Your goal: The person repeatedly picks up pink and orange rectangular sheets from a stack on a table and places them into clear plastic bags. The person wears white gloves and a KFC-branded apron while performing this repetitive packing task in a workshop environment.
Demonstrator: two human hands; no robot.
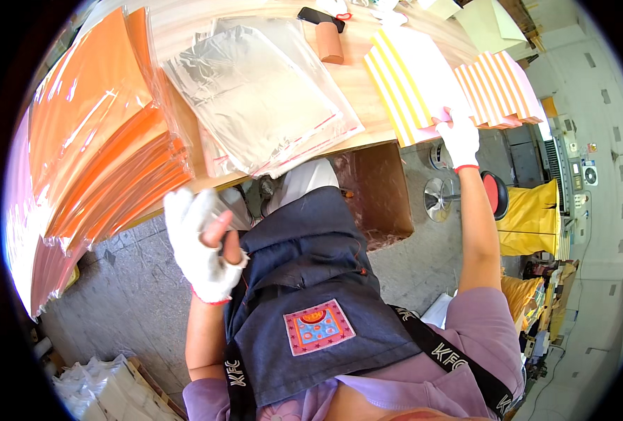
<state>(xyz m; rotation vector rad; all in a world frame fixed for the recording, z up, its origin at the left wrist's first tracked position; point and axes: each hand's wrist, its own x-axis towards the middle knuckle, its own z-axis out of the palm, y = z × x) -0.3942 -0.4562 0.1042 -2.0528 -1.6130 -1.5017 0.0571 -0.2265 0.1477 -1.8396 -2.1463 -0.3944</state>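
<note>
My left hand [202, 242], in a white glove with bare thumb and forefinger tips, is raised off the table's near edge beside the orange stack. It looks empty, its thumb and fingers apart. My right hand [459, 139], gloved the same way, reaches to the near corner of a stack of paper [416, 67] whose side shows yellow and white bands. Its bare fingertips pinch the stack's edge; how many sheets they hold is hidden. Between the hands lies a pile of clear plastic bags [262, 98] with red-lined edges.
Bagged orange paper [90, 105] is heaped high at the left. An orange-and-white banded stack [497, 88] stands far right. A brown cylinder [329, 43] and a black phone [321, 19] lie at the back. Below the table are a cardboard box [374, 193] and a red-seated stool [494, 195].
</note>
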